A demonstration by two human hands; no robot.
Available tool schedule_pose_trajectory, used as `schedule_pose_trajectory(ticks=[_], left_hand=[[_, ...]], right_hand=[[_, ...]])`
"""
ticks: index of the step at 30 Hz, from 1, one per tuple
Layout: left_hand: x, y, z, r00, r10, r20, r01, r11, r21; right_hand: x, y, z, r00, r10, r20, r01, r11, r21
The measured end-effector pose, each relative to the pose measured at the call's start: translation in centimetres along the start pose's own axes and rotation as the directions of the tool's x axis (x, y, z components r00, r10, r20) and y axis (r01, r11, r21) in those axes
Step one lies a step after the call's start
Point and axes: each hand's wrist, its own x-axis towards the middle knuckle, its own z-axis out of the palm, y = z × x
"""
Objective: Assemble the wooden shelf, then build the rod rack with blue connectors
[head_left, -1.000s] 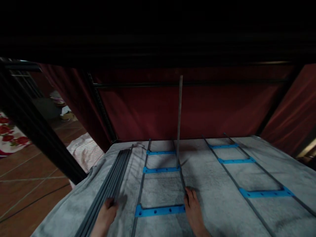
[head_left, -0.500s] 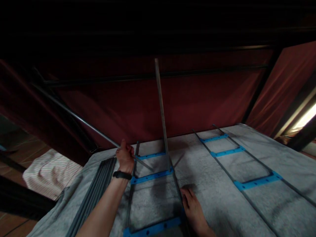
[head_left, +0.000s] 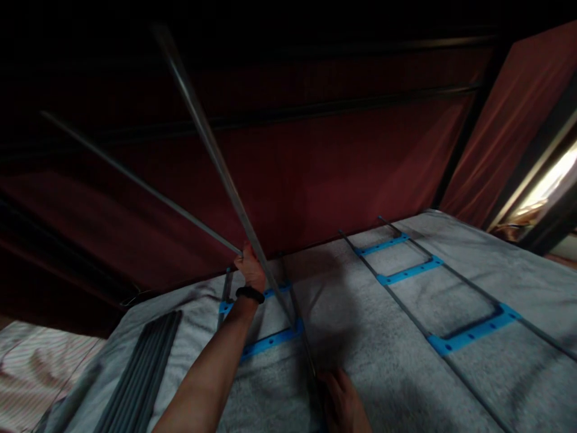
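Observation:
My left hand (head_left: pixel 251 269), with a black band at the wrist, is closed around a thin grey rod (head_left: pixel 144 187) that slants up to the left. A second grey rod (head_left: pixel 211 144) rises, leaning left, from the corner of a blue connector strip (head_left: pixel 270 343) and passes in front of that hand. The strip joins the side rods of a ladder-like frame lying flat. My right hand (head_left: pixel 341 400) is low beside this frame, its fingers curled at the right side rod (head_left: pixel 309 355); its fingertips are partly in shadow.
A bundle of grey rods (head_left: pixel 139 373) lies at the left on the grey cloth (head_left: pixel 383 373). A similar frame with blue strips (head_left: pixel 473 331) lies at the right. A dark red panel (head_left: pixel 360 162) with black bars stands behind.
My left hand has moved right and farther in with its rod, now behind the standing rod. The standing rod leans more to the left. My view has shifted; my right hand stays by the side rod.

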Motion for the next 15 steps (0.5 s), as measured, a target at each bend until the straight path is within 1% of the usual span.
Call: schedule_pose_trajectory(ticks=[3, 7, 11, 15], left_hand=[[-0.1, -0.9, 0.3, 0.999, 0.047, -0.005, -0.047, 0.998, -0.035], [-0.6, -0.8, 0.9, 0.998, 0.056, 0.041, -0.054, 0.997, -0.049], [-1.3, 0.0, 1.9, 0.996, 0.073, 0.054, -0.070, 0.996, -0.046], [-1.7, 0.2, 2.5, 0.991, 0.056, 0.120, -0.051, 0.998, -0.038]], right_hand=[[0.3, -0.4, -0.5, 0.996, 0.028, 0.087, -0.028, 1.000, -0.003], [0.8, -1.4, -1.6, 0.984, 0.033, 0.173, -0.032, 0.999, -0.007], [0.8, -1.9, -1.9, 0.984, 0.041, 0.173, -0.041, 0.999, 0.001], [0.8, -2.0, -1.9, 0.985, 0.035, 0.168, -0.040, 0.999, 0.031]])
